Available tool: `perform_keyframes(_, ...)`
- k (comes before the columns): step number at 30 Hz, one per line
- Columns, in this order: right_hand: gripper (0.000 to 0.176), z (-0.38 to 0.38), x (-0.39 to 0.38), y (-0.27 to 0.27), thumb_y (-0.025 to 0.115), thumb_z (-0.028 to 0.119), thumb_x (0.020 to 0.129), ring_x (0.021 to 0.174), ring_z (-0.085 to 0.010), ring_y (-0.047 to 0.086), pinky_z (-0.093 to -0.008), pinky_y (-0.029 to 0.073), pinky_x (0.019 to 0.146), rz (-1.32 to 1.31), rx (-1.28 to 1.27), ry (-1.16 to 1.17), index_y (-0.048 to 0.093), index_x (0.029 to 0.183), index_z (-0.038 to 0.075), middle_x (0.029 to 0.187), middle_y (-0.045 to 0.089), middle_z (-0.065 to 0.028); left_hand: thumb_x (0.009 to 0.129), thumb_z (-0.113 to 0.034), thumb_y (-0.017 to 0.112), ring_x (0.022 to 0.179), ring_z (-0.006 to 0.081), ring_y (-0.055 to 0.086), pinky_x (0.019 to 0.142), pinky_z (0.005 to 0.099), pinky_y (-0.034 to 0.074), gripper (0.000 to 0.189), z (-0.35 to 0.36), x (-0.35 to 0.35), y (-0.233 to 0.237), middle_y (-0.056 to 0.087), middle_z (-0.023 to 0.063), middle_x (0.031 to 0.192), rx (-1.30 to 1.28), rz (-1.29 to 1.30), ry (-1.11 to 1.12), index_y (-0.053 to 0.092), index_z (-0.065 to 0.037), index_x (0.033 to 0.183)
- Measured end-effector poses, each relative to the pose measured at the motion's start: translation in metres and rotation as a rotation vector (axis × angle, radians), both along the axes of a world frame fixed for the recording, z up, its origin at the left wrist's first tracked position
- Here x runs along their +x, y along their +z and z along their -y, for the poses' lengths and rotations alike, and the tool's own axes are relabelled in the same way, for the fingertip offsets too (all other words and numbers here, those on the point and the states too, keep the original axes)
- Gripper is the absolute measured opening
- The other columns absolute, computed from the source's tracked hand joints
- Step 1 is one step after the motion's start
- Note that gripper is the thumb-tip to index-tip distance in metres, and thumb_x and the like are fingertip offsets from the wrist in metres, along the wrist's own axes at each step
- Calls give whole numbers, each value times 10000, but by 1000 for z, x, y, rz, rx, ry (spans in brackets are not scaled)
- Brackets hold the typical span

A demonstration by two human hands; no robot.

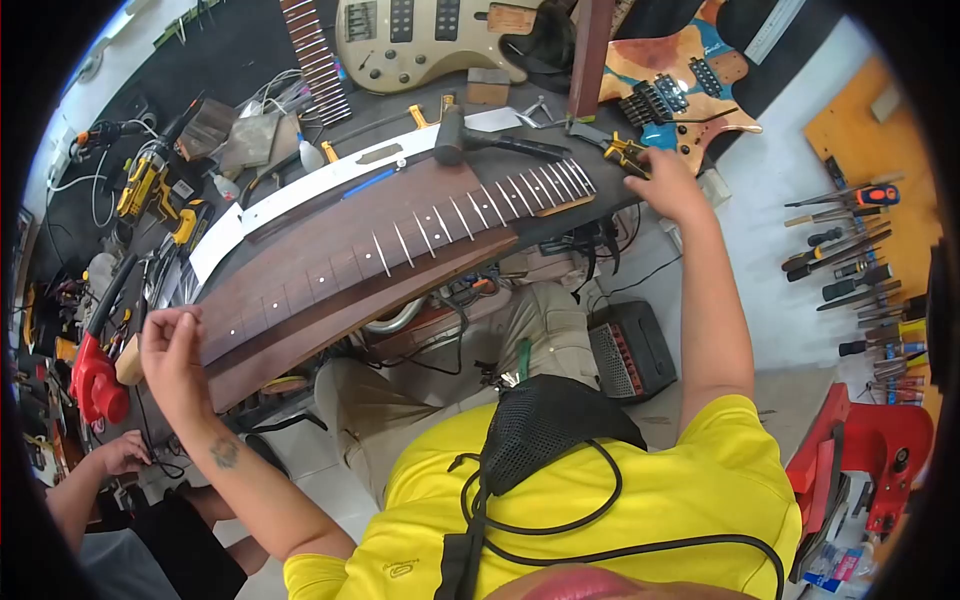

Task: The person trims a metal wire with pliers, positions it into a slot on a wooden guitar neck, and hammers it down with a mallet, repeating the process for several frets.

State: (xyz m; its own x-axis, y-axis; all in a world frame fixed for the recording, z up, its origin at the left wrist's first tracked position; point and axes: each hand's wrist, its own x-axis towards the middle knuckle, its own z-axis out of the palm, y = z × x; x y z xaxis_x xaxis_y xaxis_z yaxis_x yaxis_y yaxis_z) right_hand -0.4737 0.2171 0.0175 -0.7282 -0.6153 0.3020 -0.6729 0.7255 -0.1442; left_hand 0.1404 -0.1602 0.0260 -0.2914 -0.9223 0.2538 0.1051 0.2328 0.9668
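Note:
A dark fretboard (350,258) lies on a brown board (240,362) along the bench edge, with metal frets in its right part and bare slots in its left. My left hand (174,350) is above the fretboard's left end, fingers pinched together; what they hold, if anything, is too small to name. At the right, my right hand (668,184) has its fingers on yellow-handled pliers (627,153) lying at the bench's right end. A black-headed hammer (451,136) rests behind the fretboard, near a white curved strip (290,188).
Two guitar bodies (425,45) (690,85) lie at the back. A yellow drill (150,185) and red blower (97,385) stand left. Another person's hand (125,453) is at lower left. Tools hang on the right panel (835,125); a red machine (880,440) sits below.

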Motion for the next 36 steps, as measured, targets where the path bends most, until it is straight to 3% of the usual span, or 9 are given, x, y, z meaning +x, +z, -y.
perform_keyframes(3,513,12,-11,-1,869,361,883,1217,-362,668,-444,540,1026,-272,138,34,719,1247,32,1288,679,-192,1001,11,692,917,122,677,817,228,549,425,-75,-51,-3,730,94,1088,111,-68,-174,620,34,1420)
perform_keyframes(7,381,13,-48,13,867,269,863,1113,-382,679,-465,548,955,162,246,224,704,1127,47,1179,692,-164,959,43,614,860,130,616,768,243,510,238,-122,-81,-22,666,58,981,326,-82,-467,647,18,1194)
perform_keyframes(13,313,-4,-27,2,714,246,934,1033,-437,674,-527,525,912,-306,-196,301,701,1132,5,1080,705,-229,1111,-159,579,718,53,400,630,233,310,164,-156,-108,-33,528,-44,857,417,-79,-527,651,-13,1127)
perform_keyframes(16,93,-11,48,12,679,89,1004,944,-169,592,-306,491,829,490,-597,161,661,1076,33,1026,636,-52,1124,-171,625,718,27,374,618,234,290,172,-161,-120,-29,490,-80,831,117,7,-375,669,-6,1140)
perform_keyframes(17,77,-15,82,15,679,37,975,972,-158,585,-291,484,830,659,-652,394,641,1039,58,1078,629,-43,1122,-180,619,985,95,594,922,275,491,207,-162,-120,-18,690,18,1006,134,60,-363,694,13,1112)
perform_keyframes(20,178,-13,182,18,665,-53,880,1052,-147,562,-274,472,869,1070,-756,660,582,933,95,1206,614,-46,1118,-172,630,906,94,604,849,273,511,201,-168,-135,6,703,24,974,70,54,-361,705,14,1120)
perform_keyframes(23,136,-9,234,26,643,-13,753,1181,-225,618,-376,480,1028,1314,-488,752,602,871,40,1285,654,-89,1113,-157,642,799,89,603,749,271,516,185,-176,-148,20,711,24,888,-55,109,-338,720,10,1117)
perform_keyframes(30,317,8,258,23,639,-72,764,1157,-213,604,-354,451,1090,1201,-269,938,699,1069,-8,1339,591,-95,1090,-98,656,757,126,634,703,287,497,142,-186,-147,25,738,72,860,-345,145,-241,734,20,1099)
perform_keyframes(36,295,12,267,24,644,-85,754,1176,-223,603,-348,460,1086,1303,-213,882,685,1034,0,1387,553,-101,1048,-42,680,739,143,632,698,280,484,104,-189,-132,41,738,82,856,-513,201,-185,745,30,1085)
